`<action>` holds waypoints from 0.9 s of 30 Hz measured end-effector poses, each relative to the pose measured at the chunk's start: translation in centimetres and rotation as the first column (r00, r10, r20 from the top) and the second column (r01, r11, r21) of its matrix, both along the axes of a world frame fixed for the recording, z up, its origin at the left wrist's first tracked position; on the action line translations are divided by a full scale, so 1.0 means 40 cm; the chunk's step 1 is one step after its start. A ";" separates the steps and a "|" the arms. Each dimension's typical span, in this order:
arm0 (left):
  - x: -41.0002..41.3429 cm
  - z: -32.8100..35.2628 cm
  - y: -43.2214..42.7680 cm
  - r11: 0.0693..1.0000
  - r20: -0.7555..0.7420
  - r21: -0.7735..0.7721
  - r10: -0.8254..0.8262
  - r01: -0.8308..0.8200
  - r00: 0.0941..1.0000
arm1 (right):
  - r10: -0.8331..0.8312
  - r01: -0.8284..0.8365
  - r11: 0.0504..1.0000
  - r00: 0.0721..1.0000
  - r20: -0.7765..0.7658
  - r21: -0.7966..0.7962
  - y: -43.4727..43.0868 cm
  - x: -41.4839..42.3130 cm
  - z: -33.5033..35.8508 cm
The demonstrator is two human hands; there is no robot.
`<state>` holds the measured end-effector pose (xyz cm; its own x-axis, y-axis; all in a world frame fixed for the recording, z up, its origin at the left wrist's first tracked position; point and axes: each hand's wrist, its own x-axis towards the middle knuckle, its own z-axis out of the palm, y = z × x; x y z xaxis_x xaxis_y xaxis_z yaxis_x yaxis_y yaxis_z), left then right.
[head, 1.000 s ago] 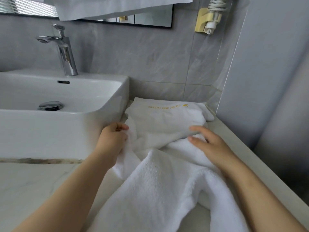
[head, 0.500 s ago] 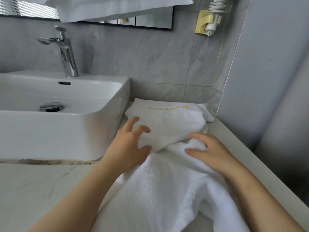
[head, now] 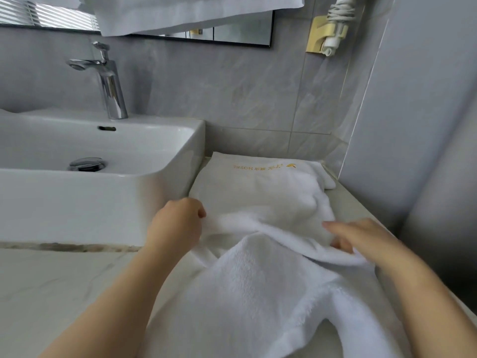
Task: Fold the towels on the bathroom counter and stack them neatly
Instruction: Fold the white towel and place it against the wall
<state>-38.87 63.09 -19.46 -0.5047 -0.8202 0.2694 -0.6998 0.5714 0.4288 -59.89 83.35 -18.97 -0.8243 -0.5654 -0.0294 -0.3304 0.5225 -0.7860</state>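
Observation:
A white towel with gold lettering (head: 260, 187) lies on the counter (head: 46, 282) between the sink and the right wall. Its near edge is folded over into a ridge. My left hand (head: 178, 223) pinches that ridge at its left end, fingers closed on the cloth. My right hand (head: 358, 239) grips the same fold at its right end, fingertips tucked under the cloth. A second, thicker white towel (head: 260, 303) lies rumpled in front, draped toward me between my forearms.
A white vessel sink (head: 160, 182) stands right beside the towels on the left, with a chrome tap (head: 108, 81) behind. A grey tiled wall is at the back, a panel wall on the right. Another white towel (head: 191, 11) hangs above the mirror.
My left hand went from spread flat on the lettered towel to pinching its near edge further left. The towel's near edge is now folded over. My right hand shifted right.

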 end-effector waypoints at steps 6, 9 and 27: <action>-0.018 0.010 0.048 0.962 -0.150 -0.259 -0.127 0.085 0.980 | -0.001 0.155 0.972 0.756 -0.655 0.177 -0.026 0.038 -0.007; -0.034 -0.010 0.056 0.912 0.046 -0.193 -0.361 0.362 0.932 | 0.216 -0.149 0.972 0.871 -0.442 0.181 -0.045 0.054 -0.017; -0.057 -0.027 0.045 0.876 0.253 0.159 -0.482 0.455 0.839 | 0.430 -0.237 0.838 0.841 -0.328 0.491 -0.086 0.038 -0.060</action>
<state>-41.15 64.88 -20.55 -0.8771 -0.4803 -0.0011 -0.4548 0.8299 0.3231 -58.36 79.90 -21.35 -0.5738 -0.8184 -0.0310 -0.7837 0.5597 -0.2693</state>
